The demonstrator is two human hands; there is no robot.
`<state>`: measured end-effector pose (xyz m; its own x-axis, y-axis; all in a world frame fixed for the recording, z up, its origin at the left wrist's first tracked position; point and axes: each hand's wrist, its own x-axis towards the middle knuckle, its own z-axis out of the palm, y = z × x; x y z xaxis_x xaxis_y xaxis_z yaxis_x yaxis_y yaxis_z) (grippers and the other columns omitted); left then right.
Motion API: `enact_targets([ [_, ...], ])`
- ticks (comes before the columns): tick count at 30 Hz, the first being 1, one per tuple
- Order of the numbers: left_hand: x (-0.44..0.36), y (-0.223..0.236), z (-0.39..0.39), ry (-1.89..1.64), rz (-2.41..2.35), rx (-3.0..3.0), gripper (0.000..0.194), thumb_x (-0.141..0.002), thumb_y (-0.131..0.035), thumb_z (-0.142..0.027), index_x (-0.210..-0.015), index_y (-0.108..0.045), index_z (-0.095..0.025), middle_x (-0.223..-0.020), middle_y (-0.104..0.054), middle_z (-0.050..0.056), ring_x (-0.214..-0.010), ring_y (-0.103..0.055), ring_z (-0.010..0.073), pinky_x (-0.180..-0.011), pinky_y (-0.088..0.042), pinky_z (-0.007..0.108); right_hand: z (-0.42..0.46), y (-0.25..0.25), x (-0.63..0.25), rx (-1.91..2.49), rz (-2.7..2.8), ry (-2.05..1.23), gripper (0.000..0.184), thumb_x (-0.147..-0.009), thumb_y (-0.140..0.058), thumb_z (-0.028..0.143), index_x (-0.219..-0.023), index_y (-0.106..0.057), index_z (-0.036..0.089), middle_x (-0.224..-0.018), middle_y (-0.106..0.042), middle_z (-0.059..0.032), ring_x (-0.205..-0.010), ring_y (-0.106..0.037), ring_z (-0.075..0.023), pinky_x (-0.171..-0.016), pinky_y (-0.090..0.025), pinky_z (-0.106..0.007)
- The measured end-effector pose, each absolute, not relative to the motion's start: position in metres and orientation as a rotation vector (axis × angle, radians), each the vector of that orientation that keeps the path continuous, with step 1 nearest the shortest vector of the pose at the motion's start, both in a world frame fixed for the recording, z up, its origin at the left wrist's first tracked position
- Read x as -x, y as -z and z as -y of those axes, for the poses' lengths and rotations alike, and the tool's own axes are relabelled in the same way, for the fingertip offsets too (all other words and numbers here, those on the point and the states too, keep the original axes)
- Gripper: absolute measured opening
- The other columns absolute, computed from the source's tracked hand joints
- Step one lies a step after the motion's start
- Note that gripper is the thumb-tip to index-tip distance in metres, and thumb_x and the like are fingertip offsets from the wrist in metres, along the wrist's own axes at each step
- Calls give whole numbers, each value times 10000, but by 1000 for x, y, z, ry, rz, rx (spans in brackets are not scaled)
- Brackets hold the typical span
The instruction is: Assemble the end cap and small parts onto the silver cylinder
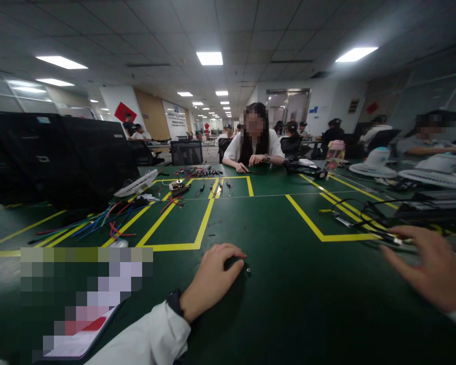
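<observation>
My left hand rests on the green table, its fingers bent and the thumb a little apart from the forefinger. Nothing shows in its grasp. Just right of the fingertips lies a tiny metal piece, perhaps a nut. Over at the right, my right hand is spread, thumb and fingers apart, above black cables. Its fingertips are close to a cable connector; I cannot tell whether they touch it. Part of that cable runs out of sight behind the hand.
Yellow tape marks areas on the table. Coloured wires and a white fan part lie left, by black computer cases. A phone lies at lower left. Across sits a person. Fans and a bottle stand right.
</observation>
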<state>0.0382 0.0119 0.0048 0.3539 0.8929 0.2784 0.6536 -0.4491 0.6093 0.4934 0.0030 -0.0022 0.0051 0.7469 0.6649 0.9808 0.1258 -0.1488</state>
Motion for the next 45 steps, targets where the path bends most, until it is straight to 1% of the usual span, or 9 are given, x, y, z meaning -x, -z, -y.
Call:
enact_targets([
  [4, -37, -3, -13, -838, -1344, -2224, 205, -863, -476, -295, -960, -651, -252, -1060, -642, 25, -1020, -547, 209, -921, -404, 402, -4, -6, -377, 1432, 2127, -89, 266, -813, -501, 347, -1039, -546, 213, -1028, -567, -69, -928, -543, -179, -836, -447, -353],
  [8, -37, -2, -14, -846, -1340, -2230, 196, -859, -483, -272, -956, -653, -253, -1053, -647, 21, -1020, -551, 202, -939, -395, 391, -7, -6, -292, 1213, 2319, -485, 233, -782, -540, 264, -999, -587, 191, -949, -578, -49, -839, -525, -142, -766, -454, -311],
  [13, -37, -1, -15, -864, -1341, -2218, 191, -849, -494, -261, -949, -655, -246, -1046, -651, 25, -1018, -554, 204, -935, -402, 375, -13, -6, -245, 1059, 2391, -557, 315, -717, -636, 306, -1006, -620, 182, -943, -562, -60, -880, -499, -157, -796, -433, -321],
  [20, -38, -2, -17, -848, -1343, -2202, 195, -855, -481, -270, -941, -652, -239, -1036, -650, 23, -1005, -555, 204, -925, -409, 383, -18, -1, -244, 1067, 2354, -637, 266, -745, -619, 303, -985, -654, 194, -920, -562, -52, -837, -508, -136, -781, -429, -301],
  [24, -38, -3, -17, -849, -1353, -2191, 205, -855, -469, -275, -916, -658, -228, -1007, -657, 31, -986, -563, 208, -912, -421, 385, -22, 0, -239, 1078, 2362, -579, 230, -751, -613, 305, -951, -667, 203, -892, -568, -38, -775, -505, -116, -742, -423, -282],
  [31, -36, -1, -18, -871, -1312, -2155, 199, -856, -468, -253, -938, -648, -229, -1028, -649, 24, -993, -569, 190, -928, -420, 359, -15, -9, -252, 1052, 2388, -387, 142, -796, -556, 283, -861, -648, 197, -887, -593, -34, -840, -521, -133, -781, -403, -296],
  [36, -34, -2, -18, -845, -1323, -2131, 209, -869, -454, -293, -942, -638, -225, -1039, -643, 30, -990, -571, 197, -914, -428, 373, -13, -31, -330, 1213, 2226, 230, 151, -784, -537, 310, -850, -600, 190, -909, -611, -46, -895, -535, -175, -824, -374, -341],
  [40, -36, -2, -18, -848, -1330, -2146, 191, -860, -465, -272, -930, -638, -232, -1035, -646, 20, -991, -574, 196, -911, -430, 371, -14, -47, -422, 1582, 1992, 655, 217, -767, -514, 359, -851, -583, 171, -933, -619, -83, -922, -541, -218, -844, -358, -364],
  [45, -36, -2, -18, -849, -1331, -2161, 188, -862, -463, -270, -927, -637, -243, -1034, -644, 4, -992, -572, 190, -912, -427, 369, -3, -42, -534, 2203, 1649, 322, 331, -764, -510, 435, -923, -612, 163, -903, -641, -123, -736, -580, -173, -637, -383, -306],
])
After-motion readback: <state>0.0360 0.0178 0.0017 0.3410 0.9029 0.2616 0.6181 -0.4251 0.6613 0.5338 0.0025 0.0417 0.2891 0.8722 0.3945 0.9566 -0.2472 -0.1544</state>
